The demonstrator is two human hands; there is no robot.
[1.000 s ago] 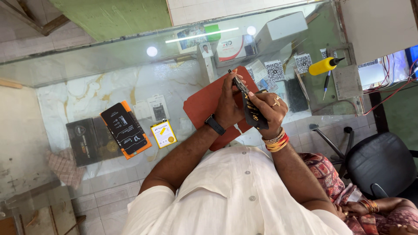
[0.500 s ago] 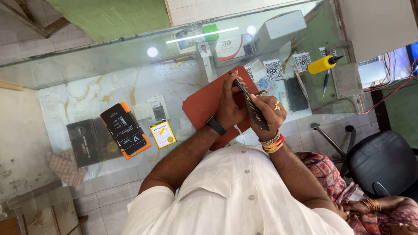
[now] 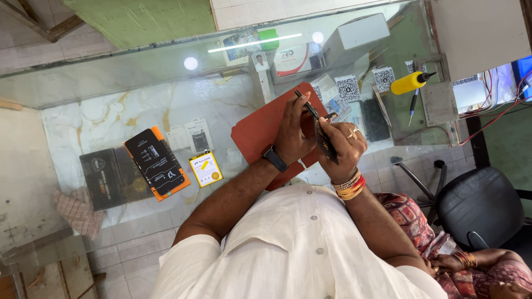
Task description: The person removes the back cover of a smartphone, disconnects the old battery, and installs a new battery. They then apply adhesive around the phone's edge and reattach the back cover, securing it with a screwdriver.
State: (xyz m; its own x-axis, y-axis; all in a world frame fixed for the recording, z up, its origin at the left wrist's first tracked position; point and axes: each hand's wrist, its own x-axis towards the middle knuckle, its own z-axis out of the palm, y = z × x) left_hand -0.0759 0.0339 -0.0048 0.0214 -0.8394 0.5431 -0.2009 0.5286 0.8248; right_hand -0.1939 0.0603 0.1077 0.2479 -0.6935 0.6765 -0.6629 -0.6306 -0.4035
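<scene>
Phone (image 3: 326, 143): dark slab gripped on edge by the right hand (image 3: 344, 148), fingers curled shut around it above the red mat (image 3: 260, 130), barely shifted since a second ago; left hand (image 3: 293, 130) pinches a thin tool (image 3: 306, 105) against it.

Wearing a white buttoned shirt (image 3: 310, 249) with short sleeves, dark watch (image 3: 275, 159) on left wrist, red-gold bangles (image 3: 349, 187) and ring (image 3: 351, 133) on right.

yellow bottle (image 3: 409, 83), black-and-orange box (image 3: 156, 163), small yellow packet (image 3: 205, 169), checked cloth (image 3: 77, 211), black office chair (image 3: 483, 206)
</scene>
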